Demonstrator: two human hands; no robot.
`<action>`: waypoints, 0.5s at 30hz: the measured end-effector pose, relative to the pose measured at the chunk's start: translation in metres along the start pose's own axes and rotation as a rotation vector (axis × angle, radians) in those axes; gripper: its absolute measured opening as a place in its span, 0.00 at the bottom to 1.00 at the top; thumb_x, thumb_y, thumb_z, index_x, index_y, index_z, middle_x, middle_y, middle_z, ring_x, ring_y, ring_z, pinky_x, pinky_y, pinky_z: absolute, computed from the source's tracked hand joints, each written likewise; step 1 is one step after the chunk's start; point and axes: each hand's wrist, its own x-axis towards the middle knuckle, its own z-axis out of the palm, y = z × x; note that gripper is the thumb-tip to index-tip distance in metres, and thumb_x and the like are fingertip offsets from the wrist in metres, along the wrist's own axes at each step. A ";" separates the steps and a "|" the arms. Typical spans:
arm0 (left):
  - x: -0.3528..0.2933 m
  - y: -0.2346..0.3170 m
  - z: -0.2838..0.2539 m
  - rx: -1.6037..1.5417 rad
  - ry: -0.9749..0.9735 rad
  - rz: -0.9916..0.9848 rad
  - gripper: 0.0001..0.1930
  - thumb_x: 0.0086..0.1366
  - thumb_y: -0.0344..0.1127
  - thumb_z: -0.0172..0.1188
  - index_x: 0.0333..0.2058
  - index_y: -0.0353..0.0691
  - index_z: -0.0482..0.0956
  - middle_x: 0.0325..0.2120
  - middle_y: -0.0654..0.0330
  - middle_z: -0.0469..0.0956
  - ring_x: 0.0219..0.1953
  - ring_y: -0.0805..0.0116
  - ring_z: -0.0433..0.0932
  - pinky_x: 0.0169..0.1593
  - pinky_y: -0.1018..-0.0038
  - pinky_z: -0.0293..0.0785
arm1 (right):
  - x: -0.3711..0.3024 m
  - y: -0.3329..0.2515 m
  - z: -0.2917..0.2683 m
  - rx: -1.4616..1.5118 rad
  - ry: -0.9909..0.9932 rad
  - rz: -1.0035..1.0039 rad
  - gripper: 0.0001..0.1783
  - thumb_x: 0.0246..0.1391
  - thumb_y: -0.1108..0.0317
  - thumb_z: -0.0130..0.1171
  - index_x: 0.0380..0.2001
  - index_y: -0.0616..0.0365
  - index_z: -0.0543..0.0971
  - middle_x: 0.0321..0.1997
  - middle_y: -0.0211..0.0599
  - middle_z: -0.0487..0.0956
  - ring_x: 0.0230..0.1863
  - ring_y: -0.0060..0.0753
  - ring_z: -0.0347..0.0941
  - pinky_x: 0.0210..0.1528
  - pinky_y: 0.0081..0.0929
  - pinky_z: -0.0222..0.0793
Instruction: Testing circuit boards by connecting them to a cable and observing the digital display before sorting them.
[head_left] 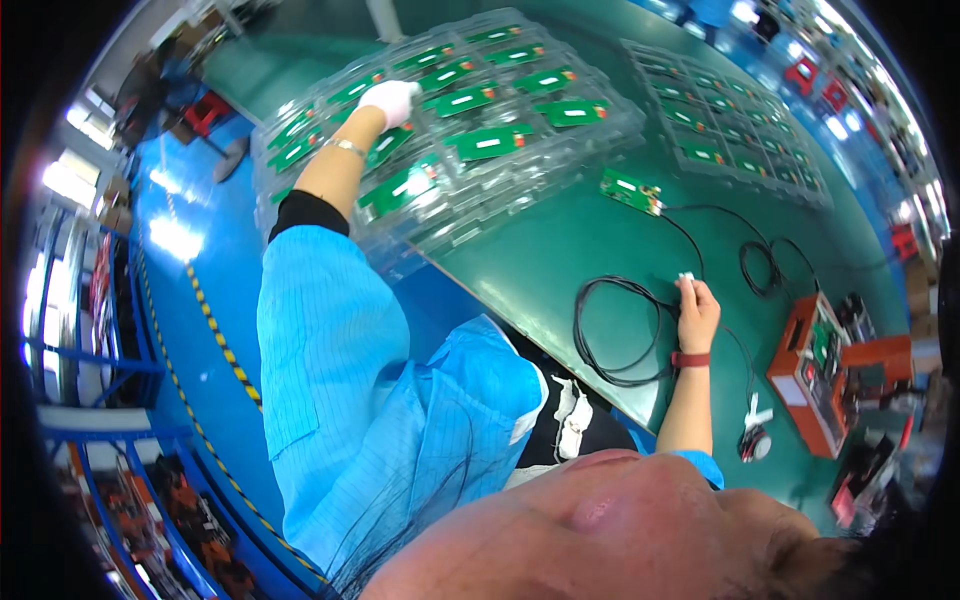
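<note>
My left hand, in a white glove, reaches over a clear plastic tray of green circuit boards. Its fingers are bunched above a board and blurred, so whether they grip anything does not show. My right hand is closed at the bench's near side, pinching a small white connector with the thumb and fingers. A coiled black cable lies just left of that hand. Farther off, a single green circuit board rests on the green bench, with a black lead running from its right end.
A second clear tray with boards lies at the far right. Another cable coil is beside an orange box-shaped device on the right. A small round part with white plugs sits nearby. Blue shelving stands at the left.
</note>
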 end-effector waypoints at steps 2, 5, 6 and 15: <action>0.001 0.053 0.046 0.651 0.450 -0.010 0.18 0.55 0.31 0.53 0.45 0.46 0.81 0.44 0.57 0.84 0.46 0.49 0.80 0.51 0.59 0.76 | -0.004 0.003 -0.006 -0.049 0.029 -0.004 0.13 0.61 0.63 0.60 0.30 0.63 0.83 0.21 0.24 0.73 0.22 0.19 0.60 0.27 0.19 0.58; -0.003 0.058 0.040 0.686 0.473 -0.029 0.16 0.54 0.32 0.54 0.42 0.49 0.82 0.41 0.58 0.84 0.44 0.50 0.81 0.49 0.60 0.77 | -0.003 0.000 -0.003 -0.035 0.051 -0.031 0.13 0.61 0.63 0.60 0.29 0.63 0.83 0.19 0.24 0.73 0.21 0.20 0.60 0.26 0.20 0.58; -0.007 0.054 0.037 0.700 0.484 -0.067 0.16 0.54 0.32 0.54 0.42 0.49 0.82 0.41 0.59 0.85 0.44 0.50 0.81 0.49 0.60 0.77 | -0.003 -0.004 0.000 -0.016 0.018 -0.058 0.13 0.61 0.64 0.60 0.29 0.63 0.83 0.19 0.24 0.72 0.21 0.20 0.59 0.25 0.20 0.57; 0.038 0.122 0.048 0.616 0.505 -0.034 0.17 0.56 0.32 0.55 0.44 0.50 0.83 0.45 0.62 0.84 0.48 0.54 0.81 0.52 0.61 0.76 | -0.004 -0.008 -0.001 0.007 0.026 -0.019 0.13 0.60 0.64 0.61 0.28 0.64 0.83 0.17 0.23 0.71 0.19 0.19 0.58 0.24 0.19 0.56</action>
